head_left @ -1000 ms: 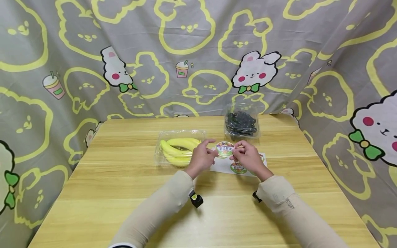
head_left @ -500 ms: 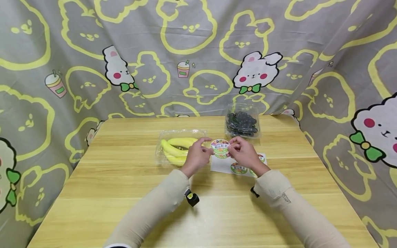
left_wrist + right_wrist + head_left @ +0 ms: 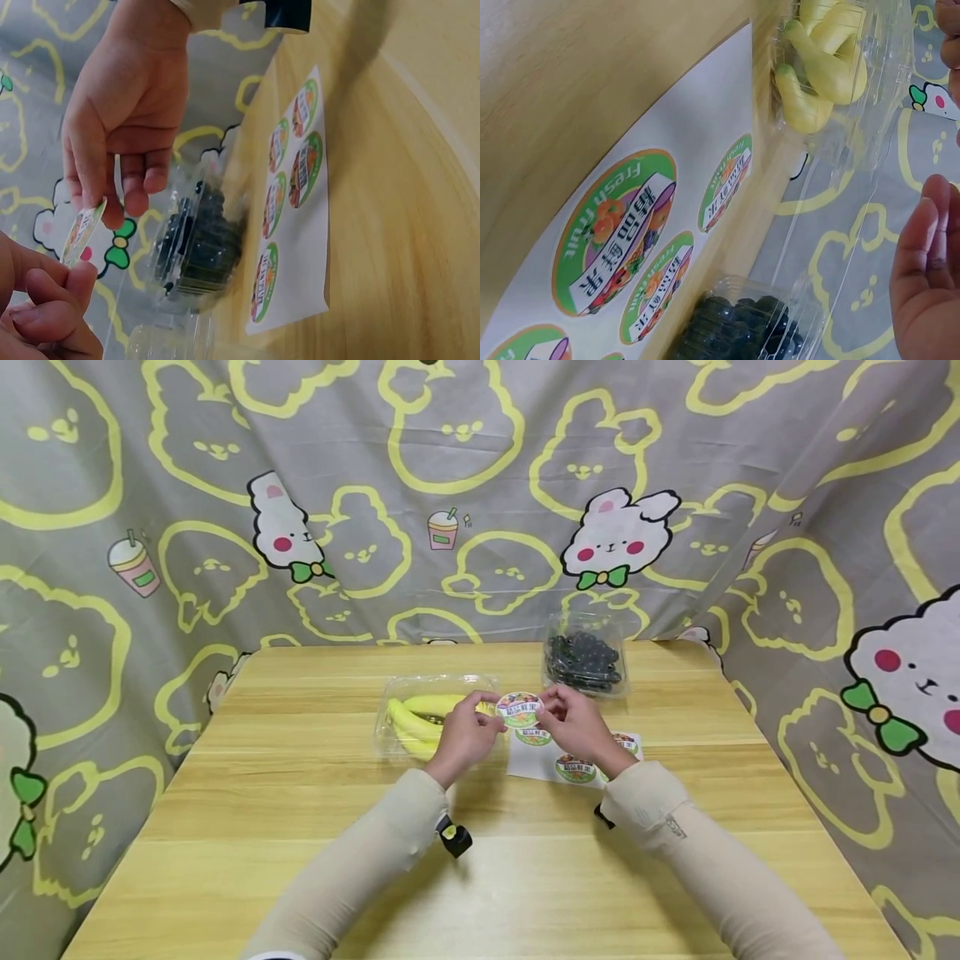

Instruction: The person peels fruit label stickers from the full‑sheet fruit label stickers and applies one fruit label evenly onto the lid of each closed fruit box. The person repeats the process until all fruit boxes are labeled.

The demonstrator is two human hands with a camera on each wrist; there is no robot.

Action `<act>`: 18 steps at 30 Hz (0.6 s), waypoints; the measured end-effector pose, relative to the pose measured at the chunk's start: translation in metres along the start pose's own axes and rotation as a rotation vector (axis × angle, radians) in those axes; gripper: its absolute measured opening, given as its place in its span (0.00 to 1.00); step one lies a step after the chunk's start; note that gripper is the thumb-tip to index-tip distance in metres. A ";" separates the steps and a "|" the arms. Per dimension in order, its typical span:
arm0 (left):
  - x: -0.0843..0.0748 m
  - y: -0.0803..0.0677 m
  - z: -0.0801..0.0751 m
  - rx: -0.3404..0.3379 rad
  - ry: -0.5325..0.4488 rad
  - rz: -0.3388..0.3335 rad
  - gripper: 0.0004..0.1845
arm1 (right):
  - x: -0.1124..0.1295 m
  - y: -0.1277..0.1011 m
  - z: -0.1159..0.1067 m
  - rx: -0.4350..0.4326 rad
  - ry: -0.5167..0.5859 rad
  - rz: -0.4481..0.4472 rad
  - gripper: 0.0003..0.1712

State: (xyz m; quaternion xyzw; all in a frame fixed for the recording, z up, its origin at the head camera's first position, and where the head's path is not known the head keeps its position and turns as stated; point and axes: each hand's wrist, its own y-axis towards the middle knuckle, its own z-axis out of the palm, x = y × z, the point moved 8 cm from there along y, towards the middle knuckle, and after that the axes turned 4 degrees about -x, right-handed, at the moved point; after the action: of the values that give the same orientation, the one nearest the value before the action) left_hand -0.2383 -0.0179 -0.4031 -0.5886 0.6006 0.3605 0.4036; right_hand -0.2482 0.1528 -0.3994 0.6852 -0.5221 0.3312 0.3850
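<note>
A round fruit sticker [image 3: 519, 710] is held up above the table, pinched on its left edge by my left hand [image 3: 492, 710] and on its right edge by my right hand [image 3: 547, 710]. It hovers just right of a clear clamshell box of bananas [image 3: 420, 720]. In the left wrist view the sticker [image 3: 82, 229] appears edge-on between the left fingertips [image 3: 75, 277] and the right hand [image 3: 112, 142]. The white sticker sheet [image 3: 558, 764], bearing several more round stickers, lies flat beneath my right hand; it fills the right wrist view [image 3: 630, 240].
A clear box of blueberries [image 3: 585, 662] stands at the table's far edge, behind my right hand. The wooden table [image 3: 300, 827] is enclosed at the back and both sides by a grey cartoon-rabbit curtain [image 3: 450, 485].
Both hands have carried the sticker left and away from me, off the sheet and toward the banana box.
</note>
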 end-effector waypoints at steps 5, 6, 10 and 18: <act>0.000 0.002 -0.004 -0.001 0.008 0.000 0.18 | 0.002 0.002 0.004 -0.016 0.001 0.002 0.10; 0.000 0.002 -0.005 -0.002 0.008 0.001 0.18 | 0.003 0.003 0.005 -0.017 -0.002 0.000 0.10; 0.001 0.003 -0.011 -0.019 0.008 -0.003 0.18 | 0.005 0.005 0.009 -0.007 0.003 -0.004 0.12; 0.001 0.005 -0.020 -0.039 0.036 -0.017 0.16 | 0.006 0.009 0.018 0.051 0.031 0.006 0.18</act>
State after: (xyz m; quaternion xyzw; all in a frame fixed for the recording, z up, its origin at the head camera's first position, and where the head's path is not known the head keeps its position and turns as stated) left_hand -0.2440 -0.0365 -0.3961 -0.6079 0.5954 0.3583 0.3842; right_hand -0.2549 0.1332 -0.4013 0.6880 -0.5096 0.3560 0.3746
